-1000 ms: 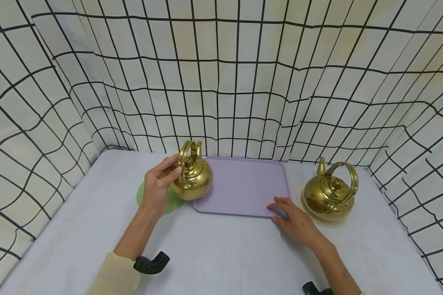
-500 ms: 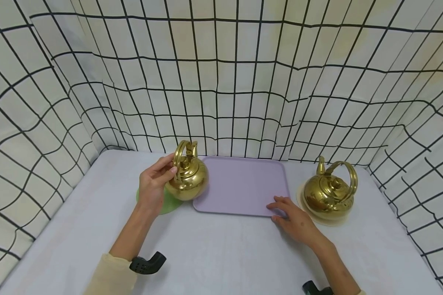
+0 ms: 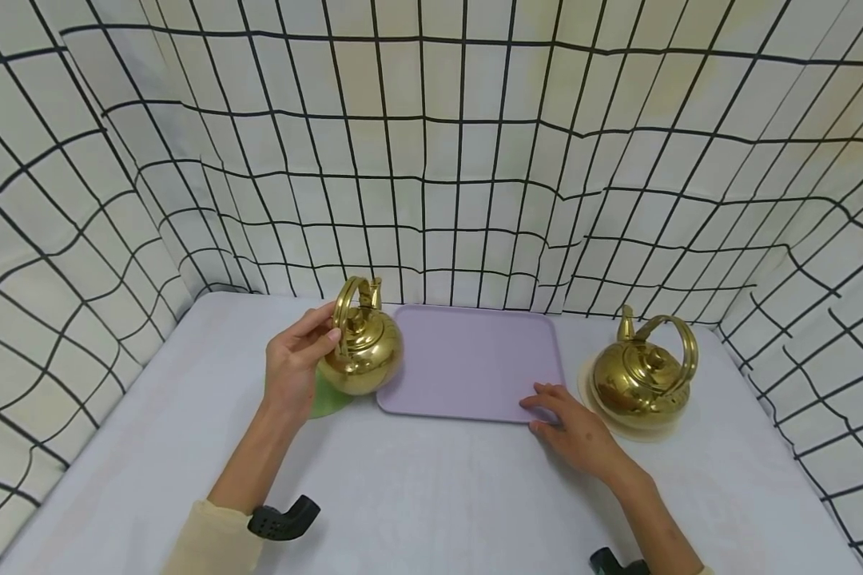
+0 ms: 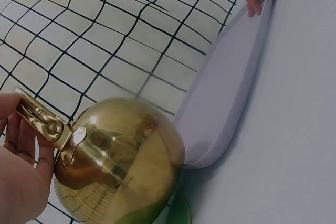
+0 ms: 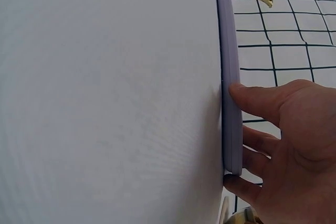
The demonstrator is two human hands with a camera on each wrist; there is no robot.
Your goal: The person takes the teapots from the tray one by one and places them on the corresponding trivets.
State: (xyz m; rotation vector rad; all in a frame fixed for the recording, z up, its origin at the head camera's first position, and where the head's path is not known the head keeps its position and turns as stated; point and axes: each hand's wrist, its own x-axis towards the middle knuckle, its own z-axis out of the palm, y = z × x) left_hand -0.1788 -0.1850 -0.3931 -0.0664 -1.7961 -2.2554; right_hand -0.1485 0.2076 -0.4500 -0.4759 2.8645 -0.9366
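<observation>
My left hand [image 3: 293,363] grips the arched handle of a shiny brass teapot [image 3: 363,355]. In the left wrist view the pot's rounded body [image 4: 123,156] appears raised above a green round mat [image 3: 327,402], partly covering it. Its right side overlaps the left end of a lilac tray [image 3: 475,359] in the head view. My right hand [image 3: 582,435] holds the tray's near right corner. In the right wrist view the thumb [image 5: 249,95] presses the outer rim, with the other fingers around the corner and partly hidden.
A second brass teapot [image 3: 643,379] stands on a cream round mat [image 3: 636,435], right of the tray and close to my right hand. The white table [image 3: 431,495] is bordered at the back and sides by white cloth with a black grid [image 3: 439,160].
My left hand has carried the teapot a little to the left, away from the tray and farther over the green mat. The right hand and tray have stayed in place.
</observation>
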